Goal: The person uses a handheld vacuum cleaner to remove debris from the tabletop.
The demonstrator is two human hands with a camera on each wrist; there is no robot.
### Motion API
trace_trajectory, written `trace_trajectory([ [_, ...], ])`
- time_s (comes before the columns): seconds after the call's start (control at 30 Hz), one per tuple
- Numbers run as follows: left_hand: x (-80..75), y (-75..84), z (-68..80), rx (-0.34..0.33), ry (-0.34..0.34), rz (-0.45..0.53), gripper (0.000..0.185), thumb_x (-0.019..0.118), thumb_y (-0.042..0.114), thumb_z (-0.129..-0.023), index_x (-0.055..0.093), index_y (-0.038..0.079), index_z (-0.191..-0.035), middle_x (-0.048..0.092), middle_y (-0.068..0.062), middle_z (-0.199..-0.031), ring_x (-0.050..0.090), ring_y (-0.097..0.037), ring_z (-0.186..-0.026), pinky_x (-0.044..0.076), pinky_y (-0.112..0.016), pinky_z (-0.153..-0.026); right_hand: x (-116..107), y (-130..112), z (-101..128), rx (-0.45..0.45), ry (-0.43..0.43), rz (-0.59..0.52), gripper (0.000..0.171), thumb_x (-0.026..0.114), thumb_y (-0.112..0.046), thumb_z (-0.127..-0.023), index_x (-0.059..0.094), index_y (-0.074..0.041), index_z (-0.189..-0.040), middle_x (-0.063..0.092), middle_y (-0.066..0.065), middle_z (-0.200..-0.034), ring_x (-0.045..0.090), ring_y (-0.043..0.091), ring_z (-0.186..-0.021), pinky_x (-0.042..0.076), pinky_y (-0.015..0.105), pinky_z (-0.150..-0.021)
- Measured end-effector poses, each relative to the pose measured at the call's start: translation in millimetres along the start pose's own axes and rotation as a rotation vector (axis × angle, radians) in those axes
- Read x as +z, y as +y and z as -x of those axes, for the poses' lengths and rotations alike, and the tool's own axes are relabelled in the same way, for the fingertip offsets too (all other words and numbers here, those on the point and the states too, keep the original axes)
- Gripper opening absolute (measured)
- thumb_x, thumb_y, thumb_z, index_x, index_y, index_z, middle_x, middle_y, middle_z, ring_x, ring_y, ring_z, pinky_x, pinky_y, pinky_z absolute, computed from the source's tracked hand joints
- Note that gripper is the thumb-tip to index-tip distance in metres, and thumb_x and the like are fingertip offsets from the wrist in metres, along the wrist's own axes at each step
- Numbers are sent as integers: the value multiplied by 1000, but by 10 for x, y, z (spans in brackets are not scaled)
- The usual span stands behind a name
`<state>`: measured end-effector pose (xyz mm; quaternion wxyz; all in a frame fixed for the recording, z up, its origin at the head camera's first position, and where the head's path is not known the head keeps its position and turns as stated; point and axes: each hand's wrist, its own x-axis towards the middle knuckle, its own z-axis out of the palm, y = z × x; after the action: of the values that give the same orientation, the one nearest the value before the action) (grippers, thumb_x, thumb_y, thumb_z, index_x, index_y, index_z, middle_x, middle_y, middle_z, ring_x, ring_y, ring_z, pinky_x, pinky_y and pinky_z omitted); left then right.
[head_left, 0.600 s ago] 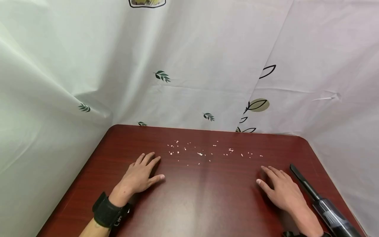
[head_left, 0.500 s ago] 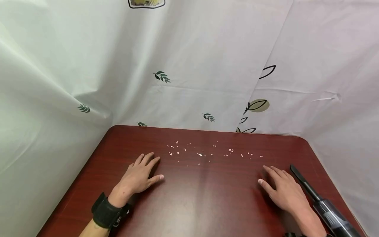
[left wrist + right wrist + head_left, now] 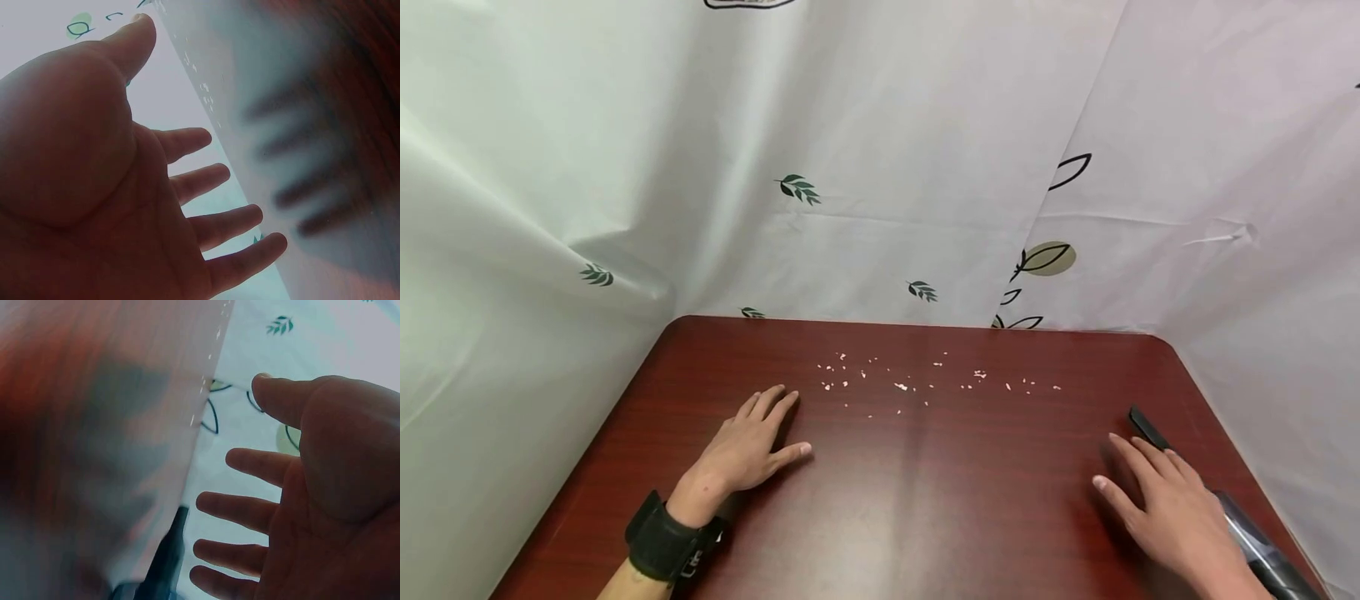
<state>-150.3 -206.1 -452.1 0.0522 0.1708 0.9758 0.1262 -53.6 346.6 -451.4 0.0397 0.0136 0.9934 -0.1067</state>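
A black handheld vacuum cleaner [image 3: 1262, 546] with a long narrow nozzle [image 3: 1148, 427] lies along the right side of the table. My right hand [image 3: 1172, 504] is over it with fingers spread, hiding its middle in the head view. In the right wrist view, the fingers are extended with nothing in them, and the dark nozzle [image 3: 164, 556] shows beside the fingertips, apart from them. Small white scraps [image 3: 901, 387] lie scattered across the table's far half. At the left, my left hand [image 3: 741, 450] has its fingers spread and holds nothing; the scraps are just beyond its fingertips.
The dark red wooden table [image 3: 925, 517] has rounded far corners. A pale cloth [image 3: 865, 250] with leaf prints hangs behind it and along both sides. A black band [image 3: 662, 537] is strapped round my left wrist.
My right hand has moved right, from beside the vacuum cleaner to over it. The left hand stays in place. The head view has shifted slightly.
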Motion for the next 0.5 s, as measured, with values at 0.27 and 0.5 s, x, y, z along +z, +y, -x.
trace_trajectory([
  [0.27, -24, -6, -18, 5, 2, 0, 88, 70, 58, -99, 37, 8, -164, 34, -22, -166, 37, -50, -149, 46, -72, -102, -7, 214, 235, 84, 71, 12, 84, 57, -60, -105, 37, 2, -158, 35, 40, -151, 29, 68, -134, 29, 84, -101],
  [0.5, -55, -9, -17, 3, 6, -1, 89, 69, 58, -99, 37, 7, -164, 33, -22, -166, 39, -49, -148, 47, -72, -102, 77, 314, 418, 185, 147, 43, 92, 64, -63, -100, 39, 9, -152, 40, 43, -142, 35, 66, -130, 33, 82, -100],
])
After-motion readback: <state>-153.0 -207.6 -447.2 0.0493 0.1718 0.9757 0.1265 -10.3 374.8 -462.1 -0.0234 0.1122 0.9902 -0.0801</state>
